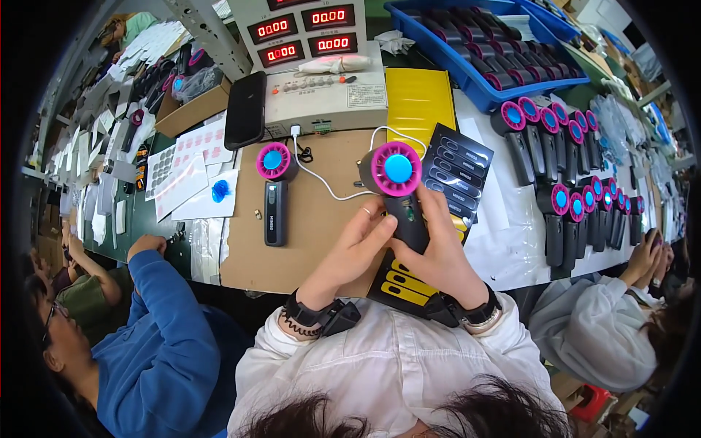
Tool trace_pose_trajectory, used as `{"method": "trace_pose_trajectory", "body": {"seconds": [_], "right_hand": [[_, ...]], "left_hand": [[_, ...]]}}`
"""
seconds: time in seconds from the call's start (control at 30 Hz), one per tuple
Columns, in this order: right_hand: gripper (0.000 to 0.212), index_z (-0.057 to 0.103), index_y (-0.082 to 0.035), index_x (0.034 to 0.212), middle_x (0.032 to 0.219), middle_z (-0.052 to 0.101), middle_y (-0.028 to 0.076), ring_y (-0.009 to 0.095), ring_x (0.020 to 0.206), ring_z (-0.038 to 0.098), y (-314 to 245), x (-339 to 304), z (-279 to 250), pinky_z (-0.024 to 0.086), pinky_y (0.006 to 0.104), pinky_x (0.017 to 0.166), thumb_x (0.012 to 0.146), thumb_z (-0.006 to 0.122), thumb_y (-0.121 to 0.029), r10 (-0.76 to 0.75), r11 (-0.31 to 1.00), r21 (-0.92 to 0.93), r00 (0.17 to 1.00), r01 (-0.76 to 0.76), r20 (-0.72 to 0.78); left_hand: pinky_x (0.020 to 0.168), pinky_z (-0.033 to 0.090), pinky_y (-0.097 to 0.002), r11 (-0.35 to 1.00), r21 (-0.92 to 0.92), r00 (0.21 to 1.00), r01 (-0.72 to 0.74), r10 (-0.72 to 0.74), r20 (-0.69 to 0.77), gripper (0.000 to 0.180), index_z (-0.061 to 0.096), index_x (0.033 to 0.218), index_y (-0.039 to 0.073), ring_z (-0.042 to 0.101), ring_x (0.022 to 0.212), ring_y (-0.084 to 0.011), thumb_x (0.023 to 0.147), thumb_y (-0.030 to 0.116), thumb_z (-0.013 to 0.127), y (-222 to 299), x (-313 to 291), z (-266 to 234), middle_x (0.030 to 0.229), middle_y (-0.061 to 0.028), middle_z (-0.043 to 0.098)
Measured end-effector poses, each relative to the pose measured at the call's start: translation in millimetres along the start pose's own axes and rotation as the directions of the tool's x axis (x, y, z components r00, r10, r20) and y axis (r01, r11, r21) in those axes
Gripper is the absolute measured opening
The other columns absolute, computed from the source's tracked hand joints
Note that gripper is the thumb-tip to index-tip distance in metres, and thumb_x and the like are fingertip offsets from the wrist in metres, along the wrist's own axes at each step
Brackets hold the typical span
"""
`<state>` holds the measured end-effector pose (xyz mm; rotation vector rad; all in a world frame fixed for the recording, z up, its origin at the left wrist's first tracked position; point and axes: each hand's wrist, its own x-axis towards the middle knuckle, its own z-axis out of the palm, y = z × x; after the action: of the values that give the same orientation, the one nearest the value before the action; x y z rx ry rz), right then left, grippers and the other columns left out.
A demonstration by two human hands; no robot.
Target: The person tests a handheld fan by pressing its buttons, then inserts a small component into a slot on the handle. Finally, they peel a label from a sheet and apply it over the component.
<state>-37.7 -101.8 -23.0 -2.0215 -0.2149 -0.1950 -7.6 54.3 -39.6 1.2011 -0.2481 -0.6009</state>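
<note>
In front of my chest, both hands hold a dark handheld fan (398, 168) upright, its head a pink ring round a blue disc. My left hand (356, 244) grips the handle from the left, thumb on its front. From the right, my right hand (442, 244) closes on the same handle. A bit of green shows on the handle between my thumbs, perhaps a bare circuit board. A white cable (321, 179) runs from the test box towards the fan; its far end is hidden by my left fingers. Left of my hands, a second fan (274, 212) lies on the brown board with a small light on its handle.
A test box (325, 95) with red displays stands behind, a black phone (245, 109) against it. Black sticker sheets (456, 171) and a yellow sheet (420, 102) lie right of it. Several fans (548, 139) and a blue crate (467, 73) fill the right. Co-workers sit on both sides.
</note>
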Motion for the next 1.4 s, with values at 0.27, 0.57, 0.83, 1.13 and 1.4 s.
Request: {"method": "trace_pose_trajectory", "body": {"seconds": [0.27,0.57,0.83,1.13,1.4], "right_hand": [[0.077,0.027,0.003,0.135,0.116,0.041,0.015,0.025,0.110,0.045,0,-6,8,0.038,0.0320,0.093,0.070,0.066,-0.002,0.050,0.998,0.042,0.998,-0.052,0.046],[0.069,0.029,0.000,0.136,0.122,0.039,0.016,0.026,0.115,0.041,34,-30,-24,0.033,0.0313,0.097,0.073,0.058,0.001,0.076,0.986,-0.144,0.994,-0.087,-0.079],[0.068,0.030,-0.001,0.136,0.126,0.038,0.017,0.028,0.116,0.040,41,-39,-13,0.031,0.0321,0.099,0.074,0.057,0.002,0.082,0.935,-0.332,0.985,-0.128,-0.150],[0.057,0.031,-0.002,0.137,0.137,0.034,0.015,0.027,0.122,0.039,42,-38,-22,0.031,0.0364,0.101,0.083,0.053,-0.001,0.113,0.991,-0.035,0.954,-0.128,-0.279],[0.048,0.034,-0.004,0.136,0.135,0.039,0.014,0.022,0.119,0.043,43,-35,-39,0.037,0.0345,0.097,0.090,0.047,-0.005,0.152,0.988,0.041,0.900,-0.149,-0.408]], "left_hand": [[0.084,0.044,-0.0264,0.992,-0.114,0.995,0.045,-0.055,-0.080,0.037,0.039,0.125,-0.002,0.051,0.100,-0.0118,0.096,0.020,0.043,3,-2,0,0.111,-0.0058,0.052],[0.058,0.046,-0.0287,0.807,0.588,0.996,0.059,-0.010,-0.086,0.015,0.060,0.088,0.000,0.059,0.063,-0.0142,0.086,0.014,0.056,-1,-33,-28,0.072,-0.0088,0.060],[0.055,0.046,-0.0294,0.579,0.812,0.954,0.078,0.193,-0.230,0.010,0.059,0.081,0.002,0.060,0.060,-0.0208,0.081,0.011,0.060,13,-35,-43,0.070,-0.0101,0.059],[0.054,0.046,-0.0293,0.601,0.782,0.717,0.165,0.472,-0.513,0.008,0.060,0.084,0.003,0.059,0.059,-0.0208,0.081,0.011,0.060,31,-66,-75,0.070,-0.0097,0.061],[0.059,0.047,-0.0312,0.368,0.749,0.634,0.550,0.399,-0.662,0.015,0.060,0.089,0.001,0.058,0.061,-0.0210,0.078,0.010,0.064,31,-70,-143,0.070,-0.0097,0.060]]}}
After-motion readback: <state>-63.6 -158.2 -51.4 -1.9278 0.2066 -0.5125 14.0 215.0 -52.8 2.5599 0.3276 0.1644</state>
